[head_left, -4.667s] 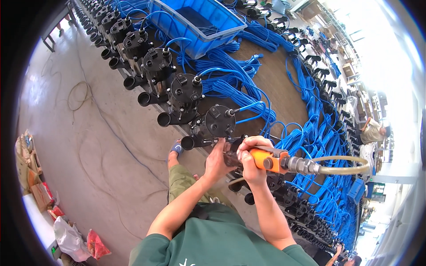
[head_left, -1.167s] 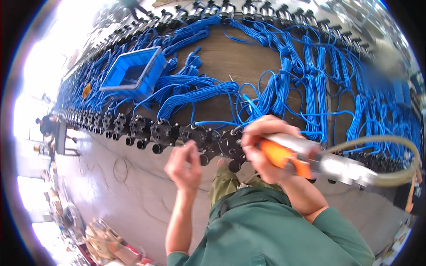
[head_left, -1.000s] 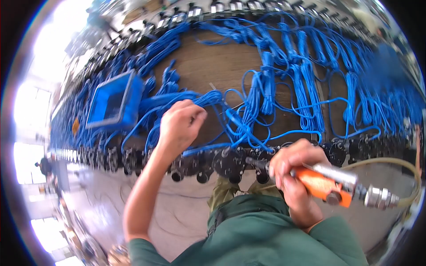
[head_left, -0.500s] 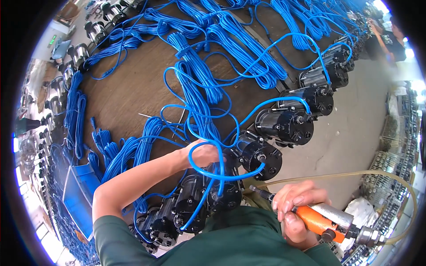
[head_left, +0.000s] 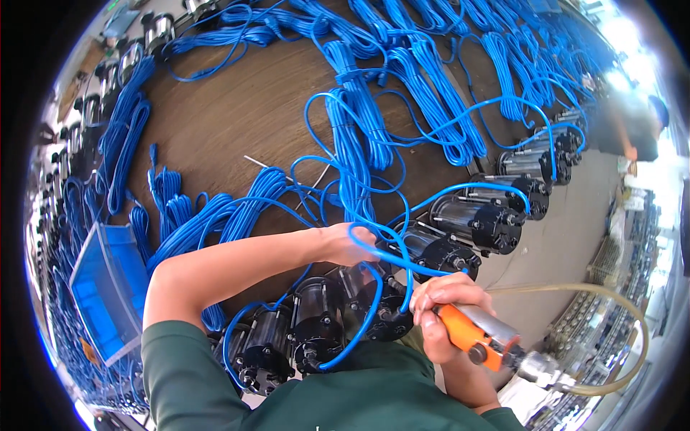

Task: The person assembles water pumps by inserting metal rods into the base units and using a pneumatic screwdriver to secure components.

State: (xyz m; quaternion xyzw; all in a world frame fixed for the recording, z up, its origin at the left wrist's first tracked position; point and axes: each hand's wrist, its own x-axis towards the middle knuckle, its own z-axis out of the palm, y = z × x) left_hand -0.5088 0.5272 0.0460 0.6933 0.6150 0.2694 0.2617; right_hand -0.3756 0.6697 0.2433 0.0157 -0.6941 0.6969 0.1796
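My right hand (head_left: 447,305) is wrapped around an orange and silver air tool (head_left: 467,336) with a hose at its back end. The tool's front tip is hidden behind my fingers, close to the black end cap of a clear-bodied cylinder (head_left: 388,325). My left hand (head_left: 348,243) reaches to the far side of that cylinder, beside a bundle of blue cable (head_left: 352,187). Its fingers are blurred and partly covered by a loop of blue cable (head_left: 392,255), so their grip cannot be made out. Another cylinder (head_left: 442,253) stands just right of it.
Similar cylinders (head_left: 478,224) line the table's near edge on both sides. Coiled blue cables (head_left: 431,108) cover much of the brown table (head_left: 215,108). A blue bin (head_left: 108,287) sits at the left. The tool's yellowish hose (head_left: 632,309) curves at the right.
My right hand has moved left and up with the air tool, toward the cylinder. The view has shifted, so the table's contents appear displaced. My left hand stays near the same cylinder.
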